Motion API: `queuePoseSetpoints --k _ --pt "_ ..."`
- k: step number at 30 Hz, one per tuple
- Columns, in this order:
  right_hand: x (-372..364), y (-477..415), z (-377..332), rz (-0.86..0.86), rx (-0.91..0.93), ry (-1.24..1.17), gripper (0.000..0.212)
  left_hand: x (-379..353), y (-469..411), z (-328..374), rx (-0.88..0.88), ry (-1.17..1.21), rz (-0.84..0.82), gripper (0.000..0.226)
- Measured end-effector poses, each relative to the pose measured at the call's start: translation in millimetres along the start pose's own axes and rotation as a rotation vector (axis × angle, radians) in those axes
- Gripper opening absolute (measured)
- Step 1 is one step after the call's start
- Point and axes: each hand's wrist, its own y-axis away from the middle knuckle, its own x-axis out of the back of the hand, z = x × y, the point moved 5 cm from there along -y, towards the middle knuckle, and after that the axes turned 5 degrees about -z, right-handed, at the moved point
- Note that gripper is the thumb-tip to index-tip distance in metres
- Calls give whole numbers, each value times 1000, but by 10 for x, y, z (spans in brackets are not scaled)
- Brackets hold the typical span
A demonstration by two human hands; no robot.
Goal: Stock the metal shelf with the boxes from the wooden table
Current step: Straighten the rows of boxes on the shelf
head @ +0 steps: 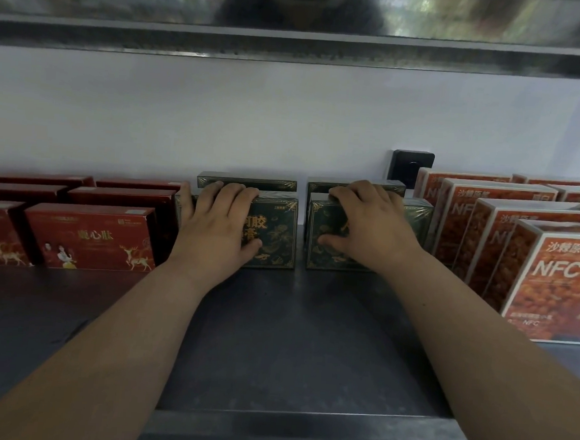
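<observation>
Two dark green boxes with gold print stand upright side by side on the metal shelf point(273, 339). My left hand point(218, 225) grips the left green box point(277, 232), fingers curled over its top edge and thumb on its front. My right hand point(363, 228) grips the right green box point(322, 229) the same way. Behind each stands another green box, the left rear one point(246, 182) and the right rear one point(322, 186), close to the white back wall.
Red boxes point(88, 236) with deer pictures stand in rows at the left. Orange NFC boxes point(558, 283) fill the right side in rows. A black wall socket point(410, 166) sits behind them. The upper shelf point(294, 45) hangs overhead.
</observation>
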Motion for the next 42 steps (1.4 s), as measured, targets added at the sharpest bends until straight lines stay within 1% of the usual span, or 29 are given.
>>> queuePoseSetpoints --k 20,32,37,40,42 --pt "23 -2 27 -10 -13 -17 81 -6 0 -11 -10 14 -1 83" --pt "-8 -10 47 -4 -7 0 81 -14 -11 3 -13 11 -49 81" --pt "2 -4 61 -8 3 67 81 6 -9 17 0 3 -61 87" --pt "38 21 49 -29 -4 51 79 26 -11 25 15 14 -84 81" --pt "91 29 19 -42 1 28 71 63 -5 30 19 21 -89 76"
